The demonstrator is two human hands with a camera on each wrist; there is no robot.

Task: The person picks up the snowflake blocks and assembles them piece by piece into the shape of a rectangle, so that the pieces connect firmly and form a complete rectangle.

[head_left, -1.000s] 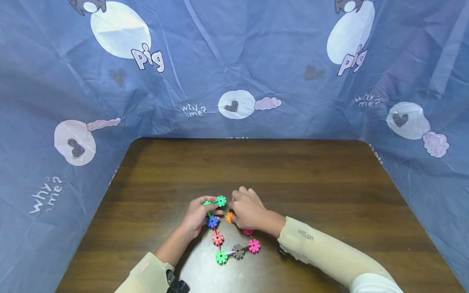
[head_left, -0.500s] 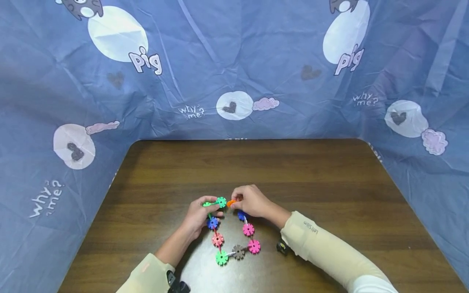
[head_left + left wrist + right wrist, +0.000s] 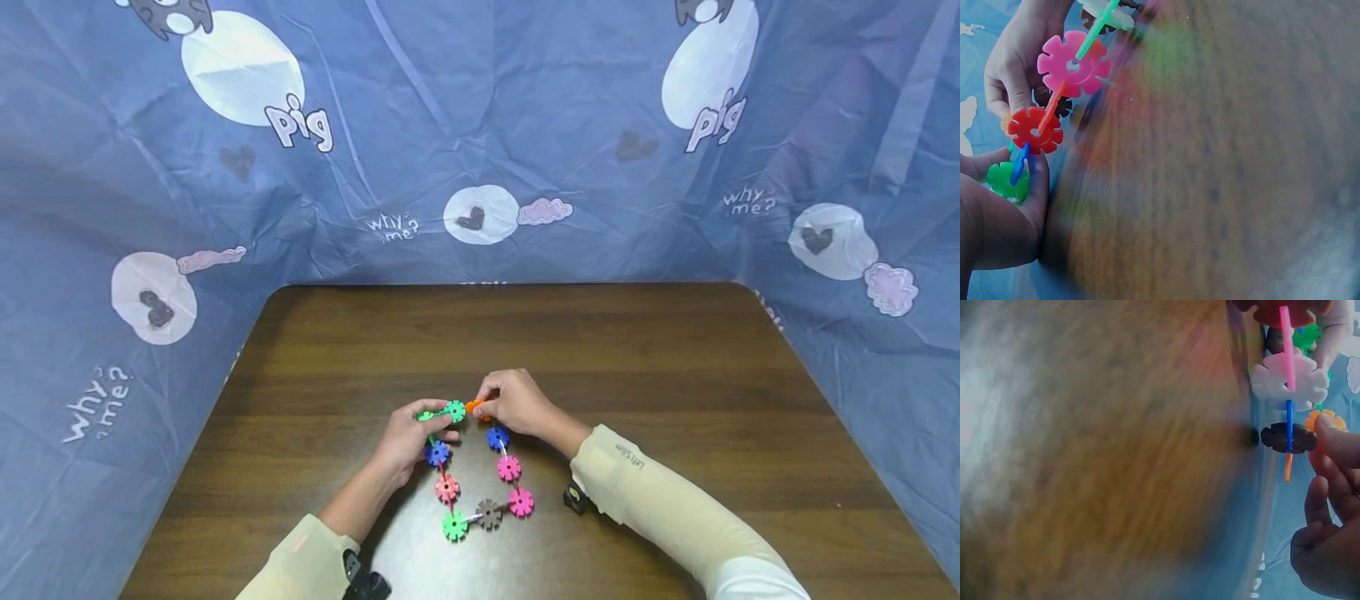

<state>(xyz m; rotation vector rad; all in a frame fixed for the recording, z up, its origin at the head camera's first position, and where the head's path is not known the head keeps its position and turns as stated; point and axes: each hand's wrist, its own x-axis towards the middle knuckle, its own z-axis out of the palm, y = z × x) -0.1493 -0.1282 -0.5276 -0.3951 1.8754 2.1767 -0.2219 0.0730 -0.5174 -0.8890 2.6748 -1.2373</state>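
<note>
A chain of notched plastic snowflake discs is bent into a loop on the table, many pieces standing edge-on between flat ones. At its far left corner my left hand [image 3: 405,437] grips a green disc [image 3: 1007,180] between thumb and fingers. A second green disc [image 3: 454,411] sticks out past that thumb. My right hand [image 3: 517,404] pinches an orange disc [image 3: 1319,422] with thumb and index finger, its edge right at the green disc's rim. Down the right side run a blue disc [image 3: 498,437] and two pink discs [image 3: 509,468]; a brown disc [image 3: 490,514] lies at the near side.
The brown wooden table [image 3: 637,350] carries the loop near its front middle. Blue printed fabric [image 3: 480,125] hangs along the back and both sides. Each wrist wears a small dark camera, such as the right one [image 3: 576,497].
My right hand has lifted from over the loop's right side, uncovering the blue disc, and brought the orange disc up against the green one. My left hand has stayed nearly still.
</note>
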